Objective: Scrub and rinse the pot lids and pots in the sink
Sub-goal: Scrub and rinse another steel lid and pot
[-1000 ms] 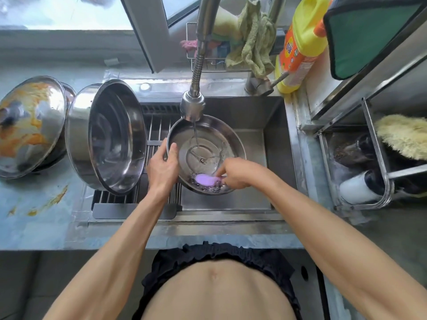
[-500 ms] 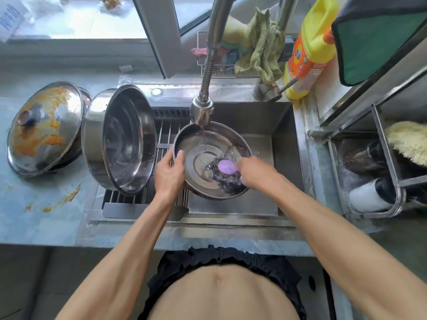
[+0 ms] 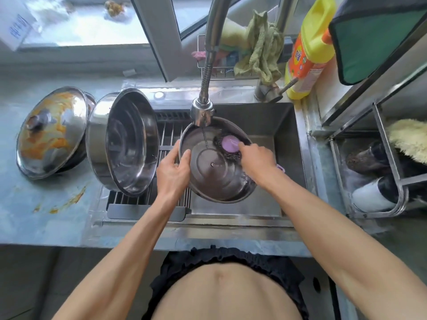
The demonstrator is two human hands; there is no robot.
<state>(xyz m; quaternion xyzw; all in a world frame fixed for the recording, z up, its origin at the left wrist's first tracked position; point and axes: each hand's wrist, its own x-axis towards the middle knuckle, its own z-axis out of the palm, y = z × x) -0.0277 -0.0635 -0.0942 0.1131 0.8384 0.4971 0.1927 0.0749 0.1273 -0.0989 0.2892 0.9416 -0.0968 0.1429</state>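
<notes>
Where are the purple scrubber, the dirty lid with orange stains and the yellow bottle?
Purple scrubber (image 3: 230, 142), head view: on its purple top.
Dirty lid (image 3: 49, 135), head view: on its stained dome, right of the knob.
Yellow bottle (image 3: 316, 40), head view: on its yellow body, above the orange label.

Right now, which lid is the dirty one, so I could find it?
Start at the sink and look left past the big shiny pot tipped on its side. The dirty lid leans on the counter beyond it. It alone has orange smears and a dark knob.
</notes>
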